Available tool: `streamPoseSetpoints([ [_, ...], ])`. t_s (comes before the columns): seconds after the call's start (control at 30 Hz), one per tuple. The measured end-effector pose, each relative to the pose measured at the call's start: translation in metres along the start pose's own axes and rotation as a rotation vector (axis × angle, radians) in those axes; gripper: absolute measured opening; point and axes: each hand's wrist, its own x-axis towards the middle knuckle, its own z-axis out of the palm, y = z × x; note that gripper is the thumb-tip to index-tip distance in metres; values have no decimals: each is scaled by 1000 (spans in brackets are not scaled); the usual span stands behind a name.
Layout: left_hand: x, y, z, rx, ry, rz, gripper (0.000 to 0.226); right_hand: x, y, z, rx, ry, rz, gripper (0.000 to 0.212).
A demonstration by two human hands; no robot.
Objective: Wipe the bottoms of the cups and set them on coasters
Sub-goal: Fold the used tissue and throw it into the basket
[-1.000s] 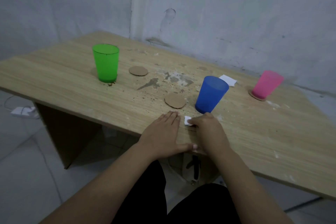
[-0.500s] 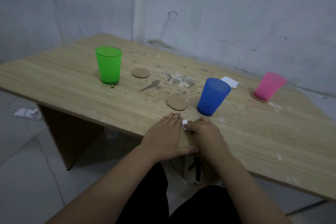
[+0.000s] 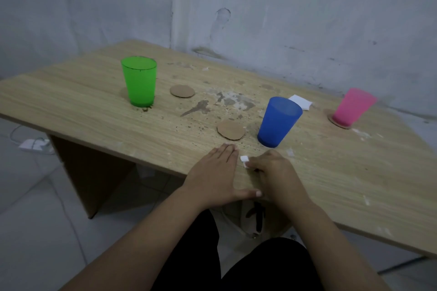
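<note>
Low in the centre of the frame, my left hand [image 3: 214,176] lies flat, fingers straight, on the wooden table [image 3: 94,111]. My right hand [image 3: 275,172] curls around a small white tissue wad [image 3: 244,160]. The blue plastic cup [image 3: 279,121] stands just above, beside a bare round cardboard coaster [image 3: 230,129].

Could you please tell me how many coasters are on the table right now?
3: one right of the green cup, one left of the blue cup, one under the pink cup.

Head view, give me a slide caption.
Right hand pinches tissue beside blue cup; pink cup already on coaster.
</note>
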Motion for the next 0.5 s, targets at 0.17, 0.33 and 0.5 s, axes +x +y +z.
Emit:
streamPoseSetpoints([
  [0.17, 2, -1, 2, 31, -19, 2, 112, -37, 17, -17, 193, 44, -103, 20],
  [0.33, 1, -1, 2, 36, -23, -5, 112, -11, 32, -9, 2, 35, 180, 22],
  [0.5, 2, -1, 3, 43, -8, -7, 111, -10, 6, -4, 23, 37, -26, 26],
])
